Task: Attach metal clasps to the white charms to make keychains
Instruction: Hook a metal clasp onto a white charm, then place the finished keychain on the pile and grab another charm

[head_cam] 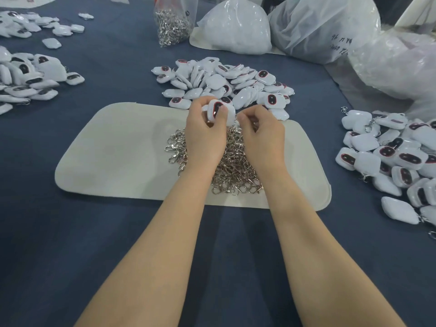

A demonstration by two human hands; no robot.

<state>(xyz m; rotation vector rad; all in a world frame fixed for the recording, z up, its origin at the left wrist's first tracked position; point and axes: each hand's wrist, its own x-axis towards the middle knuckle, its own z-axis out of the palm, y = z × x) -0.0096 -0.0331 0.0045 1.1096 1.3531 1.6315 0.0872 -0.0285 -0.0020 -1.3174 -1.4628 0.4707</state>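
My left hand grips a white charm with a dark red-rimmed oval face, held above the clasp pile. My right hand has its thumb and fingers pinched together right beside the charm's edge; a small metal clasp seems to be between them, mostly hidden. Beneath both hands lies a heap of silver metal clasps on a cream mat. Just beyond the hands sits a pile of loose white charms.
A heap of charms with clasps attached lies at the right. More charm piles sit at the left. A clear bag of clasps and large white plastic bags stand at the back on the dark blue cloth.
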